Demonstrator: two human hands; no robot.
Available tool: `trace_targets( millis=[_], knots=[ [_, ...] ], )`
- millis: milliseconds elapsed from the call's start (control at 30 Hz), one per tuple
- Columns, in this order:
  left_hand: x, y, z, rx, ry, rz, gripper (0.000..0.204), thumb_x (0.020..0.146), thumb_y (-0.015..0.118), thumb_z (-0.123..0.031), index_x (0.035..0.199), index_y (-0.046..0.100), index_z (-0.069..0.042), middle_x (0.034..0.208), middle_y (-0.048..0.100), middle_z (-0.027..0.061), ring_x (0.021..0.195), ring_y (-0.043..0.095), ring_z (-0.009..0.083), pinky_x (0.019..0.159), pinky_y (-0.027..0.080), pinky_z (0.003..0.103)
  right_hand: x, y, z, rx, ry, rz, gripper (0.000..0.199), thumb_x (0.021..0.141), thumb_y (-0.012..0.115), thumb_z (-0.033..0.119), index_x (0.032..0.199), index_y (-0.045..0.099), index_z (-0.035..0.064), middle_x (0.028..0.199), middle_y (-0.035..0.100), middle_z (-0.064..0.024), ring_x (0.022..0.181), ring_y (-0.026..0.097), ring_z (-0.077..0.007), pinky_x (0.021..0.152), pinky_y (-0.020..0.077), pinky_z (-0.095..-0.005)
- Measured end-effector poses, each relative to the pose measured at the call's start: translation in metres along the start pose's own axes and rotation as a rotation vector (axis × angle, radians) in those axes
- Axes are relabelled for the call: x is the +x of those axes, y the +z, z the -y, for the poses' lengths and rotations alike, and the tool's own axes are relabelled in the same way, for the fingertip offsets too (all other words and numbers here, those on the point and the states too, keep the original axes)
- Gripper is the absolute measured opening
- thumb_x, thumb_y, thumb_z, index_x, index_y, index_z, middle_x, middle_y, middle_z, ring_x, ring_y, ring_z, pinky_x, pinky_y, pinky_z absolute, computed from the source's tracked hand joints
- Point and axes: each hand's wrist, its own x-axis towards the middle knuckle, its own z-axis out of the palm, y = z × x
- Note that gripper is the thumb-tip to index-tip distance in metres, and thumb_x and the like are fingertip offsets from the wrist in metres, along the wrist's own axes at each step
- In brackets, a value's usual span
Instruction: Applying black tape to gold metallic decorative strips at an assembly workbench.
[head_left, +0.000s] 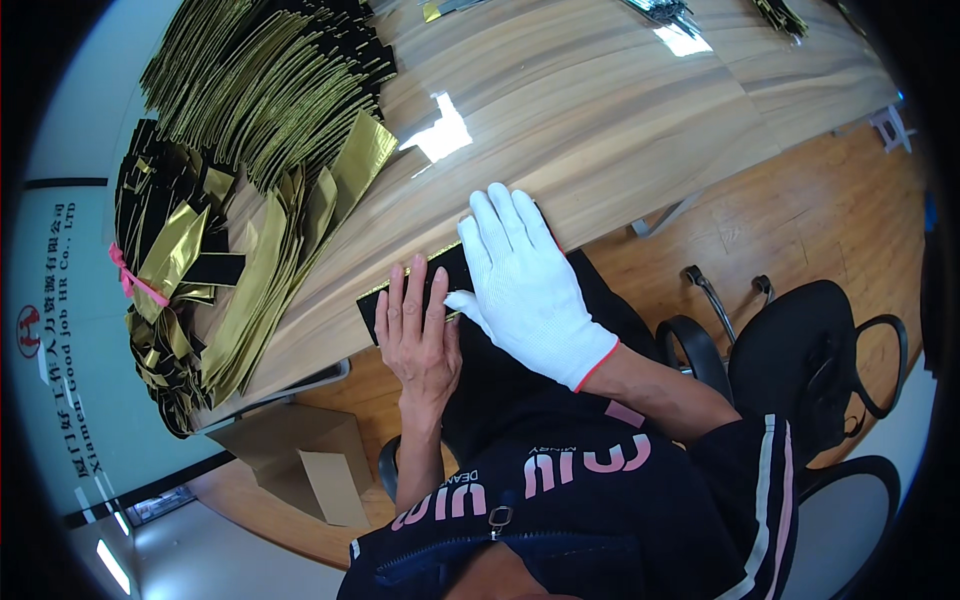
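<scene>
A dark strip with a gold edge (452, 268) lies flat along the near edge of the wooden table (580, 110). My bare left hand (418, 335) rests on its left part, fingers stretched out. Over its right part lies my right hand (525, 275) in a white knit glove with a red cuff, palm down and fingers extended. The gloved thumb reaches close to the left hand's fingers. Both hands cover much of the strip, and what is beneath the palms is hidden.
Black and gold folded strips (270, 95) fan out in a big pile at the far left. Nearer lie loose gold strips (255, 290) and a pink tie (135, 277). A cardboard box (285, 440) sits below the table's left end; black chairs (795, 350) stand at the right.
</scene>
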Motion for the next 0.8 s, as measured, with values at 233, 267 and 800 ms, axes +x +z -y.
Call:
trace_targets(
  millis=[233, 267, 800],
  knots=[
    [0.0001, 0.0000, 0.0003, 0.021, 0.021, 0.012, 0.042, 0.105, 0.055, -0.019, 0.145, 0.063, -0.010, 0.157, 0.055, 0.0127, 0.149, 0.047, 0.0351, 0.122, 0.033, 0.050, -0.0045, 0.0041, -0.0047, 0.048, 0.008, -0.013, 0.079, 0.094, 0.069, 0.048, 0.144, 0.052, -0.0103, 0.155, 0.046, -0.0312, 0.150, 0.038, -0.0456, 0.128, 0.0240, -0.0535],
    [-0.0011, -0.0005, 0.0007, 0.024, 0.017, 0.015, 0.042, 0.106, 0.054, -0.020, 0.145, 0.063, -0.010, 0.157, 0.056, 0.0128, 0.149, 0.047, 0.0351, 0.122, 0.034, 0.050, -0.0054, 0.0049, -0.0041, 0.054, 0.003, -0.022, 0.079, 0.094, 0.069, 0.048, 0.144, 0.052, -0.0103, 0.155, 0.046, -0.0313, 0.150, 0.038, -0.0456, 0.128, 0.0243, -0.0537],
    [-0.0017, 0.0010, 0.0046, 0.019, 0.032, 0.000, 0.043, 0.112, 0.046, -0.028, 0.144, 0.062, -0.005, 0.156, 0.056, 0.0142, 0.149, 0.047, 0.0355, 0.122, 0.033, 0.051, 0.0000, 0.0029, 0.0044, 0.036, 0.016, 0.006, 0.076, 0.094, 0.070, 0.046, 0.144, 0.054, -0.0084, 0.155, 0.046, -0.0315, 0.150, 0.038, -0.0451, 0.128, 0.0232, -0.0555]
  ],
)
